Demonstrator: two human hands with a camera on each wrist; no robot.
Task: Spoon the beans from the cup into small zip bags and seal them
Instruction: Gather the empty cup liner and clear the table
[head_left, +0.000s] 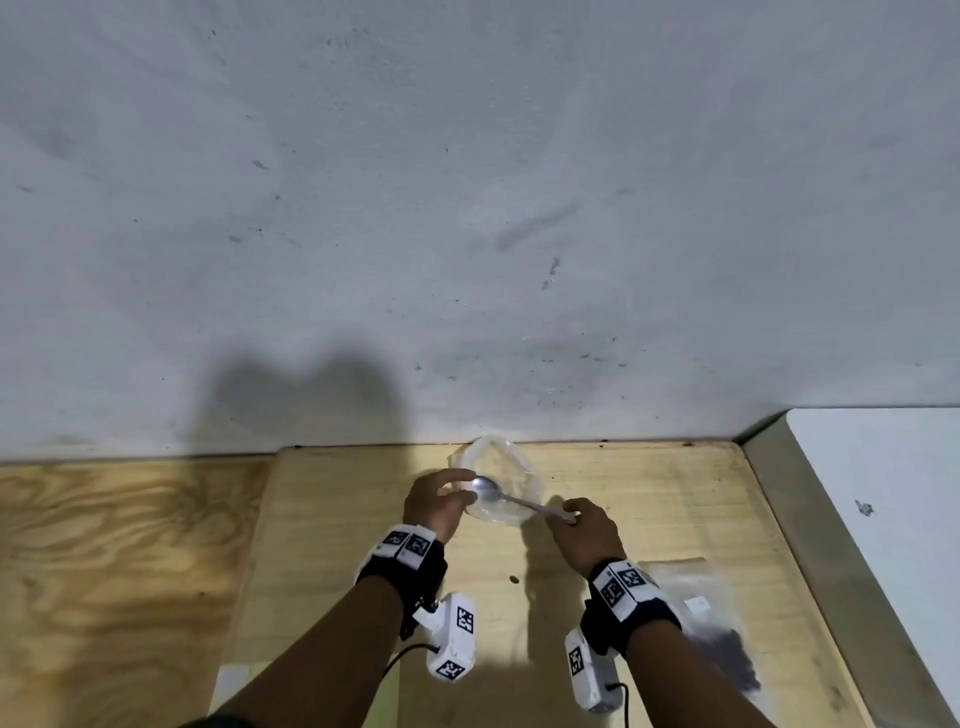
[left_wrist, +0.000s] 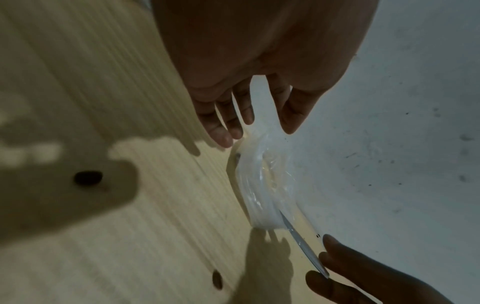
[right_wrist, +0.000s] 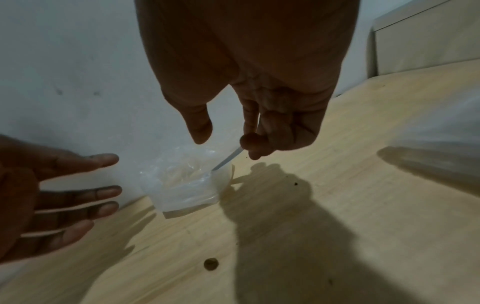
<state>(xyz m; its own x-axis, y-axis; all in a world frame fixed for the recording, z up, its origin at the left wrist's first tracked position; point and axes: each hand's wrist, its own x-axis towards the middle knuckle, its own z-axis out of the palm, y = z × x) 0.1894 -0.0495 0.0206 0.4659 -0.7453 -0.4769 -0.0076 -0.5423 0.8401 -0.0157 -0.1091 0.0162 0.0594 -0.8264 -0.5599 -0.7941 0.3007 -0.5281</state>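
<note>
Near the end, judging by the cup by the wall: looks empty. Right hand pinches spoon in it; left hand open beside. Filled bag lies near right.

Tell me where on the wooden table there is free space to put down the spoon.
Bare wood lies left of the left hand, up to the table's left edge. Crowded: the clear cup at the wall, and the bags beside the right hand, which holds the spoon.
</note>
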